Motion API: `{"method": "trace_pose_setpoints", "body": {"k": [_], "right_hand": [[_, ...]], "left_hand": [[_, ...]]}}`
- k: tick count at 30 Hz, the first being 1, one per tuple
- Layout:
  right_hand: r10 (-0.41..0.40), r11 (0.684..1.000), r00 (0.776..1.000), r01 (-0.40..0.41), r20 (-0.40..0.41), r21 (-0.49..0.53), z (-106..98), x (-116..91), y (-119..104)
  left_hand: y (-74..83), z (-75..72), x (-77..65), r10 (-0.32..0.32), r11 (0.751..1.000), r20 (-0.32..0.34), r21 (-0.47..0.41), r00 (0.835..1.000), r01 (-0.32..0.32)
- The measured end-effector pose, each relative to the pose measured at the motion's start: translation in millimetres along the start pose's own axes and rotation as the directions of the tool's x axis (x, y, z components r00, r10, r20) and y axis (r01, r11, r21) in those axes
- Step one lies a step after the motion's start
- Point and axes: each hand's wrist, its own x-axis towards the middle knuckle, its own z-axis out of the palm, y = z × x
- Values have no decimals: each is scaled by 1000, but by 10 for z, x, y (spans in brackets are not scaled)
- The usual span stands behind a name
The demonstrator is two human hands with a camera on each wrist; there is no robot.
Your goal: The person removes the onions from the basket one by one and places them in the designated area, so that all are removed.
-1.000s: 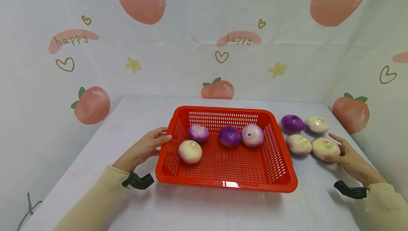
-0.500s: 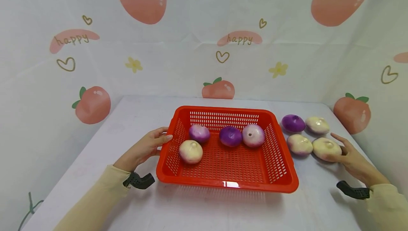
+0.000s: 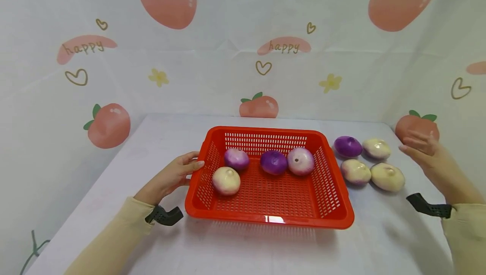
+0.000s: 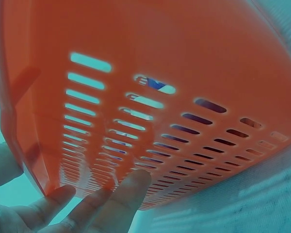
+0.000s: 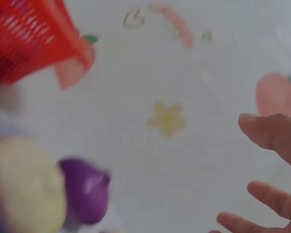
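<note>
Red basket (image 3: 243, 217): mid-table, mouth up, slotted walls and floor. Contents: cream onion (image 3: 226, 181) near the left wall; pale violet onion (image 3: 236, 159) just behind; dark purple onion (image 3: 274, 163) and pinkish-white onion (image 3: 301, 161) side by side, farther right.

Outside the right wall, in a close group on the table (image 3: 288, 256): glossy purple onion (image 3: 348, 147) and small cream onion (image 3: 376, 149) at the back; blushed cream onion (image 3: 355, 172) and flat cream onion (image 3: 387, 177) in front.

Risks, by judgement: rolling of the loose contents, from any one-sided lift or pull at the left end; scattering of the outside group, from a careless knock by the basket or the nearby fingers; a slip, from smooth, rounded skins.

Left hand (image 3: 169, 177): holding the basket's left end, thumb over the rim, fingers at the outer wall; wrist low, forearm slanting in from the near left.

Right hand (image 3: 436, 161): raised above the table, right of the group and apart from it; fingers spread wide, holding nothing.

Behind: fruit-print backdrop (image 3: 212, 81).
</note>
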Motion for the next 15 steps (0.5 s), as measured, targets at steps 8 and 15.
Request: {"method": "trace_pose_setpoints", "body": {"k": [8, 15], "right_hand": [[-285, 834, 959, 249, -3, 493, 291, 172, -995], [-451, 784, 886, 335, 109, 523, 869, 331, -1703]], "left_hand": [[-10, -11, -5, 0, 1000, -3, 4, 1000, 0], [-31, -5, 24, -10, 1000, -8, -11, 1000, 10]]}}
